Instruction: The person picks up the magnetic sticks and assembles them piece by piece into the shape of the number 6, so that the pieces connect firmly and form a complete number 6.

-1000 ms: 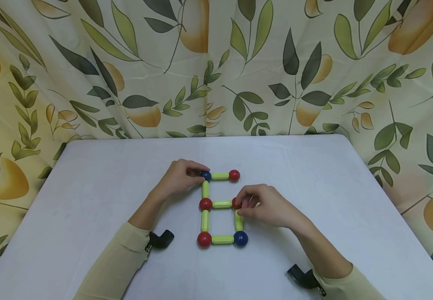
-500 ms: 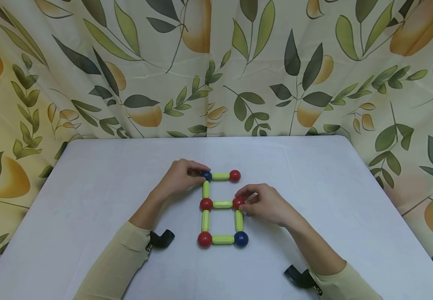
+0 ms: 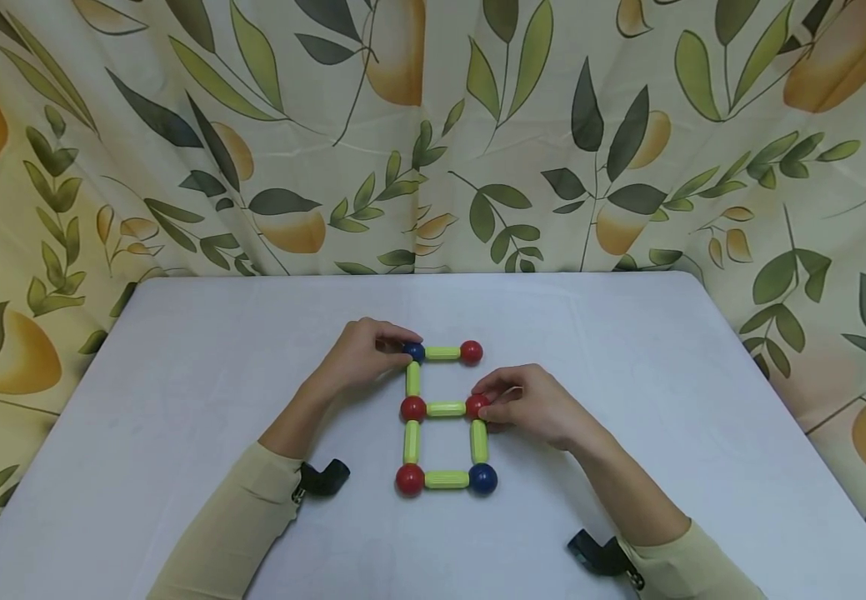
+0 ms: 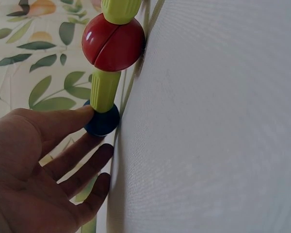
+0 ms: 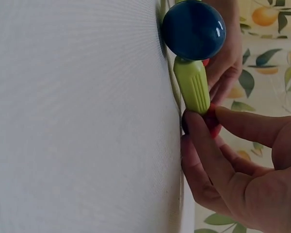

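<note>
A flat figure of red and blue balls joined by yellow-green rods lies on the white table. My left hand (image 3: 363,354) pinches the blue ball (image 3: 415,352) at its far left corner, thumb and fingertips on either side in the left wrist view. At the right middle joint, my right hand (image 3: 533,408) pinches a red ball (image 3: 476,406); its fingers partly cover that ball in the right wrist view. A rod (image 3: 479,442) links this ball to the near blue ball (image 3: 483,478). Another red ball (image 3: 472,352) ends the far rod (image 3: 443,353), apart from both hands.
The near left corner is a red ball (image 3: 409,479), with another red ball (image 3: 413,408) at the left middle joint. White cloth covers the table (image 3: 215,358). A leaf-and-fruit patterned curtain (image 3: 538,150) hangs behind it. Black wrist cameras (image 3: 325,478) sit at both cuffs.
My right thumb and fingers have shifted slightly, from the rod's end onto the red ball, which now shows more. The left hand stays on the blue ball.
</note>
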Available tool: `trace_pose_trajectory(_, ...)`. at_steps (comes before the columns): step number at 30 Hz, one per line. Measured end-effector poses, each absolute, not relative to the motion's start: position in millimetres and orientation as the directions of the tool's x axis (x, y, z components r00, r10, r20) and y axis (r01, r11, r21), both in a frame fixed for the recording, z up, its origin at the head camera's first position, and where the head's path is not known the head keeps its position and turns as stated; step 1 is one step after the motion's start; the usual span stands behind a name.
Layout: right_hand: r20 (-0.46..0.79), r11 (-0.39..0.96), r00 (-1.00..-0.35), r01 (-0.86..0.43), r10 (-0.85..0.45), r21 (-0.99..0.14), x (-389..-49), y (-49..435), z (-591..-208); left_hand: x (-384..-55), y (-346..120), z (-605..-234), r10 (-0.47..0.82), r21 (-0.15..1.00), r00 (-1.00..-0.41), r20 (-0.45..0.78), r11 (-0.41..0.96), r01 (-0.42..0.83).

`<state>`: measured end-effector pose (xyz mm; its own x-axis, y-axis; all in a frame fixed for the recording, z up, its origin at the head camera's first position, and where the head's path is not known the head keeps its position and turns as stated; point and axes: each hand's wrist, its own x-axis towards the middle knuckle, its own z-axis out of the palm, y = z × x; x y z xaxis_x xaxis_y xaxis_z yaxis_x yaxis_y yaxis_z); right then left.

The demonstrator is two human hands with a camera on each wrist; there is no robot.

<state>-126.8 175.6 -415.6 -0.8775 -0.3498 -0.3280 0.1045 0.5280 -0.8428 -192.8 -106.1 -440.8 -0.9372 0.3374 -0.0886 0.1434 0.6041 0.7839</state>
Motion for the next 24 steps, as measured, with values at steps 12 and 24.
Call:
trace_pose_trajectory(12, -0.362, 0.474, -0.865, 0.170, -0.348, -0.864, -127.9, 174.6, -415.9, -193.7, -106.7, -442.8, 0.346, 0.784, -0.936, -0.071, 0.599, 0.161)
trace_pose_trajectory(24, -0.355, 0.475, -0.863, 0.159, -0.358, -0.865, -130.6, 176.6, -417.4, -193.3, -106.3, -441.3, 0.342, 0.782, -0.938, -0.059, 0.600, 0.169)
